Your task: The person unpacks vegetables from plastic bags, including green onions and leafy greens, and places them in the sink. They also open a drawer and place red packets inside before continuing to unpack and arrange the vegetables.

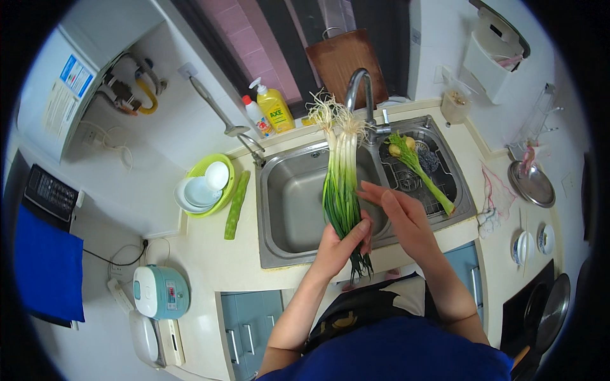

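Observation:
A bunch of green onions with white roots is held upright over the large steel sink basin, roots towards the faucet. My left hand is closed around its dark green leaves near the lower end. Just right of the bunch, my right hand is raised with its fingers extended and holds nothing; its fingertips are close to the leaves, and whether they touch is unclear. In the smaller basin lie a celery stalk, potato-like yellowish items and a dark scouring pad.
Left of the sink are a green colander with white bowls, a long green gourd-like vegetable and a rice cooker. Soap bottles and a wooden cutting board stand behind. Bowls and a metal lid lie on the right.

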### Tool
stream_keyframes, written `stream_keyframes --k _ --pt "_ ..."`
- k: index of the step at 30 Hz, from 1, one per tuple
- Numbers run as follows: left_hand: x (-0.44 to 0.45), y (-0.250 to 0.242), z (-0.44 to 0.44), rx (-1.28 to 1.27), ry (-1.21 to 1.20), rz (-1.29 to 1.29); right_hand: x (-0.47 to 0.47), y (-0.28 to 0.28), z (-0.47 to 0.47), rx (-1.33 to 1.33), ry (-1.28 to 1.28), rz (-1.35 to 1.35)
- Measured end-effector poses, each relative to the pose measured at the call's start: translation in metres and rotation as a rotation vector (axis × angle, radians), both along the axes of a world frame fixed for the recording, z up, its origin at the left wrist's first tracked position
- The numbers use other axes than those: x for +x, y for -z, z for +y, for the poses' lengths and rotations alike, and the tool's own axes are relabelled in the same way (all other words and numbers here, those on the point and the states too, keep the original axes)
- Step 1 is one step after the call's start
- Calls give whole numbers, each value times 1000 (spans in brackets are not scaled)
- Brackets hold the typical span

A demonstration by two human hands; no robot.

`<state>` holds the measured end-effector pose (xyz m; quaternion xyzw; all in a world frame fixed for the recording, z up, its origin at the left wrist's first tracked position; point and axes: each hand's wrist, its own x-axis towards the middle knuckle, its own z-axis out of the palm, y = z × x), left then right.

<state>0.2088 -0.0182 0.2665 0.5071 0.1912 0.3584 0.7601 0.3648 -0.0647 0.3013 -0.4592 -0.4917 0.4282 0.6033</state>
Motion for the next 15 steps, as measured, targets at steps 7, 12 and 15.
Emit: stream_keyframes --k 7,12,15 --pt "-16 -15 3 -43 -86 -121 -7 -15 -11 81 -30 -263" --pt "-26 -20 7 -159 -66 -280 -11 -12 -11 29 -85 -159" --pt "-32 -23 10 -196 14 -410 -10 -9 -5 8 -33 -136"
